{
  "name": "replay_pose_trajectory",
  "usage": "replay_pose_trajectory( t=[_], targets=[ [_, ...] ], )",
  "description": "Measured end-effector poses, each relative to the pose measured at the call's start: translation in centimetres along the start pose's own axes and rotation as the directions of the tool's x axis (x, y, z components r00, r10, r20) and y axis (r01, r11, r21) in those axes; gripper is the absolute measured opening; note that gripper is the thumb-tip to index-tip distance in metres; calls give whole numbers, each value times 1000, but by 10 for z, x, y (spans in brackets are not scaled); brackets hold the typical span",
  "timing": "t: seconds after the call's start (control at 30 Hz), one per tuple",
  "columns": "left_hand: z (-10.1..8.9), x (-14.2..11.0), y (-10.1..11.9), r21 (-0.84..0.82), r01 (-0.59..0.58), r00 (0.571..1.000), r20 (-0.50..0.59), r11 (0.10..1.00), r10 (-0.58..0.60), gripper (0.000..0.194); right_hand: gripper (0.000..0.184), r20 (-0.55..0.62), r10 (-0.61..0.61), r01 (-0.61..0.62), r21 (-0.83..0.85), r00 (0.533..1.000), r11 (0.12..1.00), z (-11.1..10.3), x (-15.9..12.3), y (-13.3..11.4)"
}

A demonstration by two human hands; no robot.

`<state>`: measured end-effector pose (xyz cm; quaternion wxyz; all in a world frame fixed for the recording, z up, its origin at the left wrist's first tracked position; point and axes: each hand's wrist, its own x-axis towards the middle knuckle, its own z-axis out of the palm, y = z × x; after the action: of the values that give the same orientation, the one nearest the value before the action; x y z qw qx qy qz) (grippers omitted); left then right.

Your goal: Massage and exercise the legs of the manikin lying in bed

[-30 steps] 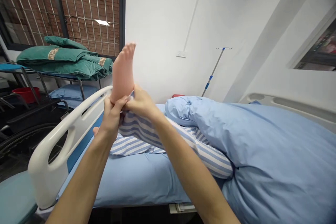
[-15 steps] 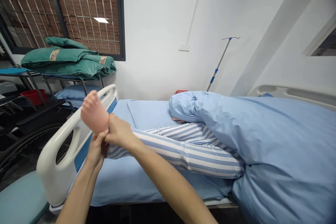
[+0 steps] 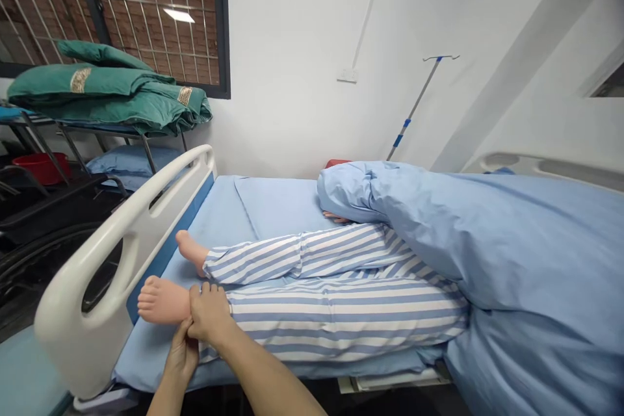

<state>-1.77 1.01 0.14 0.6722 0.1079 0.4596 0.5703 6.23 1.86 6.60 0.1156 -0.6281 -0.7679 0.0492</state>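
A manikin's near foot (image 3: 163, 301) shows toes up at the foot end of the bed, low over the blue sheet. My right hand (image 3: 209, 314) wraps over the ankle from above, fingers across its top. From the near side, my left hand (image 3: 181, 352) grips the same ankle low down, its thumb by my right hand; some fingers are hidden beneath. Striped trousers (image 3: 341, 318) cover both legs. The far foot (image 3: 192, 251) rests on the sheet, apart from my hands.
A white footboard (image 3: 61, 299) stands at the bed's left end. A bunched blue quilt (image 3: 526, 240) covers the manikin's upper part. Behind are an IV pole (image 3: 414, 107) and folded green bedding (image 3: 107, 97). A wheelchair's dark wheel (image 3: 24, 273) is at the left.
The near leg has come down from a raised position beside the footboard to bed level, with both hands still round the ankle. The far foot now shows. The view has shifted slightly.
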Motion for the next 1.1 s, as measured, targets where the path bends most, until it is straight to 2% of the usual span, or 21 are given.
replay_pose_trajectory(
  t=[0.1, 0.3, 0.37, 0.43, 0.53, 0.6, 0.63, 0.7, 0.77, 0.9, 0.97, 1.03, 1.1],
  targets=[
    [4, -2, 2, -69, 15, 1000, -23, 997, -17, 18, 59, 4, 3, -3, 0, 1000, 1000, 1, 2, 0],
    [11, -13, 9, 66, -4, 1000, -21, 998, 6, 20, 56, 26, 12, -12, 2, 1000, 1000, -14, -3, -4],
    [16, -17, 17, 69, 2, 1000, 16, 998, -3, 20, 57, 15, -4, 4, 4, 1000, 1000, -30, -4, -5],
    [27, -22, 31, 27, -10, 997, 78, 1000, 8, 18, 57, -25, -32, 32, 10, 999, 999, -55, -3, -6],
    [60, -38, 63, -49, -98, 974, 203, 994, 106, 13, 55, -94, -55, 59, 43, 994, 997, -111, 2, -6],
    [95, -58, 88, -51, -200, 925, 319, 978, 206, 20, 53, -131, -30, 42, 89, 991, 995, -157, 5, -3],
    [114, -72, 100, -50, -273, 884, 382, 961, 271, 26, 50, -143, -15, 32, 119, 990, 992, -182, 6, -1],
    [155, -105, 123, -39, -393, 772, 529, 919, 353, 38, 46, -192, -1, 40, 196, 981, 980, -233, 2, 5],
    [193, -141, 142, -5, -506, 646, 661, 862, 383, 50, 47, -245, 4, 61, 259, 969, 964, -283, -6, 13],
    [252, -200, 168, 43, -658, 464, 809, 752, 361, 56, 54, -377, 19, 117, 336, 926, 934, -364, -35, 32],
    [270, -216, 174, 72, -712, 426, 835, 699, 348, 55, 54, -438, 25, 146, 352, 899, 924, -389, -48, 40],
    [279, -222, 177, 110, -742, 430, 835, 661, 345, 54, 53, -478, 32, 161, 357, 878, 920, -401, -55, 45],
    [278, -223, 177, 135, -753, 445, 825, 644, 347, 54, 53, -484, 25, 174, 362, 875, 916, -401, -57, 45]
  ],
)
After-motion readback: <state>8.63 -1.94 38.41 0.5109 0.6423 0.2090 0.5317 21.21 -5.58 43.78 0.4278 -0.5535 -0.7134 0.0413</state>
